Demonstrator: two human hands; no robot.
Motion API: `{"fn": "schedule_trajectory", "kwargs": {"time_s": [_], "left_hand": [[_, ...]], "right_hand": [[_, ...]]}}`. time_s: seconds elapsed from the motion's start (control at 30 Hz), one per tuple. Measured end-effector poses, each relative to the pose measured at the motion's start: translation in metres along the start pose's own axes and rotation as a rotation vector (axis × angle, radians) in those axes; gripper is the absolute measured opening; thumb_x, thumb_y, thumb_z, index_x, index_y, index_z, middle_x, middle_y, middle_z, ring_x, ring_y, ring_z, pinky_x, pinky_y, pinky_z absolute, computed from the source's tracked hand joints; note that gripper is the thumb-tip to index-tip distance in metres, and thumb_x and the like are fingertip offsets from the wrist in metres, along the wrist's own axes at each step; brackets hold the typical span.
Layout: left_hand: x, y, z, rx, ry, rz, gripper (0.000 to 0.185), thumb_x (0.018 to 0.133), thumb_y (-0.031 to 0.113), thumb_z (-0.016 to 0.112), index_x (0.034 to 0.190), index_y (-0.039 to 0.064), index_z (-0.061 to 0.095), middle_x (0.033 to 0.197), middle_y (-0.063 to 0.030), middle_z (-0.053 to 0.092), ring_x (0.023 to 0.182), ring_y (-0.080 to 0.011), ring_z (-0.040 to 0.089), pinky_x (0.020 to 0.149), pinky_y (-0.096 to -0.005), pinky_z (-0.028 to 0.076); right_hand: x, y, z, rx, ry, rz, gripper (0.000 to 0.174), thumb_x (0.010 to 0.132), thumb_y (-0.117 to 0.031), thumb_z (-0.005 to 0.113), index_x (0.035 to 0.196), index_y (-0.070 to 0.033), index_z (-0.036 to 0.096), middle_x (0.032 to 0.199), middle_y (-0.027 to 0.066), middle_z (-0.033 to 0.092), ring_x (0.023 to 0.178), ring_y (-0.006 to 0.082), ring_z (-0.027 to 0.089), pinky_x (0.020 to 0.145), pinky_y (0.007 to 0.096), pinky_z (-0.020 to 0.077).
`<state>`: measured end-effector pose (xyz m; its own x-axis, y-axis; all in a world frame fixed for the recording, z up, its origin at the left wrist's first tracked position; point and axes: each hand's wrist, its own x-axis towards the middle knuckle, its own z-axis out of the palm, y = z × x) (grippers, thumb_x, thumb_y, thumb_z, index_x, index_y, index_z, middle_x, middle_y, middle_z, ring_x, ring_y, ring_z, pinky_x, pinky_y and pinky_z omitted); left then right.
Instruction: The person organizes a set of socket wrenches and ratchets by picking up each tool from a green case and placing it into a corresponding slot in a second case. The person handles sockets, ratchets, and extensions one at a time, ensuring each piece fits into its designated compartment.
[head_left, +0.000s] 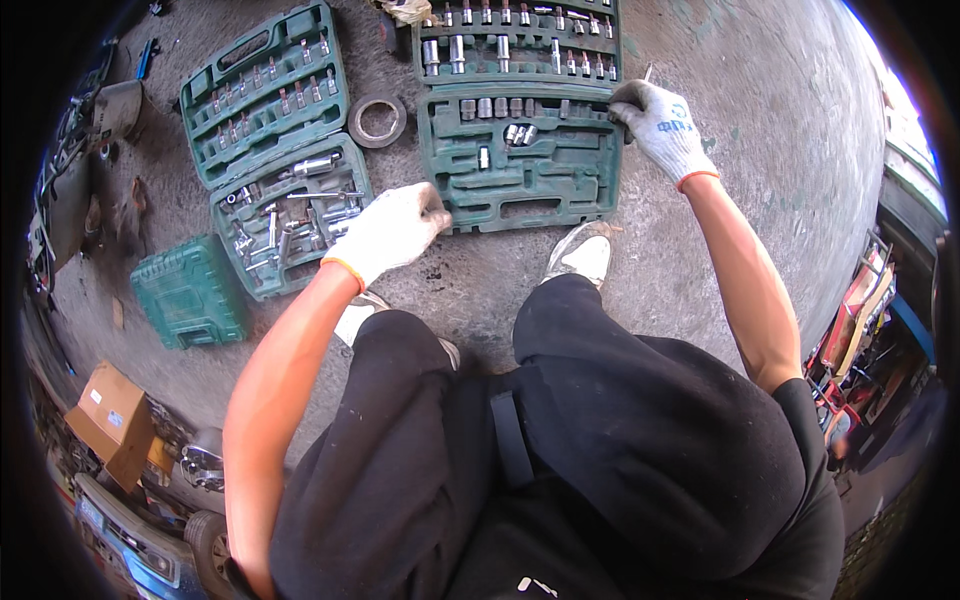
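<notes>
In front of my feet lies a green plastic socket set case (517, 180), opened flat. Short sockets (499, 109) line the lower half's back row, and a few loose ones (520, 135) rest in a recess below. My left hand (397, 225), in a white knit glove, has its fingers curled at the case's front left corner; whether they grip it is hidden. At the right edge, by the fold, is my gloved right hand (656, 124). Its fingers are closed, and a thin metal piece (648, 72) juts up from them. Long sockets (457, 54) and bit sockets stand in the upper half.
A second open green case (262, 97) with bits, sockets and a ratchet lies left. Between the cases sits a tape roll (377, 121). A closed green case (187, 292), a cardboard box (112, 420) and a blue vehicle (142, 555) are farther left. Clutter (855, 322) lines the right.
</notes>
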<state>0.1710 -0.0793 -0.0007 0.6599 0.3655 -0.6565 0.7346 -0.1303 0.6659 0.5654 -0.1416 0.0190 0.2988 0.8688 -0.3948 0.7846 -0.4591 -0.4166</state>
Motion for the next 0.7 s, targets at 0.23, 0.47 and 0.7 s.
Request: {"fn": "schedule_trajectory", "kwargs": {"time_s": [0.23, 0.47, 0.7], "left_hand": [[0.002, -0.002, -0.002, 0.016, -0.013, 0.017, 0.033, 0.102, 0.030, 0.069, 0.111, -0.001, 0.074, 0.107, -0.0252, 0.076, 0.109, -0.0432, 0.073, 0.095, -0.0494, 0.055], [0.001, -0.002, -0.002, 0.013, -0.022, 0.010, 0.034, 0.103, 0.031, 0.069, 0.112, -0.001, 0.074, 0.107, -0.0264, 0.076, 0.108, -0.0438, 0.073, 0.094, -0.0498, 0.055], [0.002, -0.002, -0.003, 0.021, -0.021, 0.025, 0.034, 0.103, 0.032, 0.068, 0.111, -0.001, 0.073, 0.106, -0.0267, 0.076, 0.108, -0.0439, 0.073, 0.094, -0.0499, 0.055]], "right_hand": [[0.010, 0.006, 0.003, -0.145, 0.044, -0.095, 0.031, 0.094, -0.018, 0.083, 0.117, -0.001, 0.072, 0.110, 0.0225, 0.079, 0.104, 0.0377, 0.078, 0.091, 0.0456, 0.0619], [0.020, 0.010, -0.001, -0.128, -0.028, -0.116, 0.035, 0.093, -0.016, 0.084, 0.120, 0.002, 0.070, 0.111, 0.0220, 0.079, 0.102, 0.0378, 0.078, 0.086, 0.0454, 0.0627], [0.024, 0.012, -0.004, 0.102, -0.153, 0.011, 0.023, 0.099, -0.011, 0.077, 0.117, 0.002, 0.071, 0.101, 0.0179, 0.081, 0.085, 0.0287, 0.080, 0.073, 0.0412, 0.0645]]}}
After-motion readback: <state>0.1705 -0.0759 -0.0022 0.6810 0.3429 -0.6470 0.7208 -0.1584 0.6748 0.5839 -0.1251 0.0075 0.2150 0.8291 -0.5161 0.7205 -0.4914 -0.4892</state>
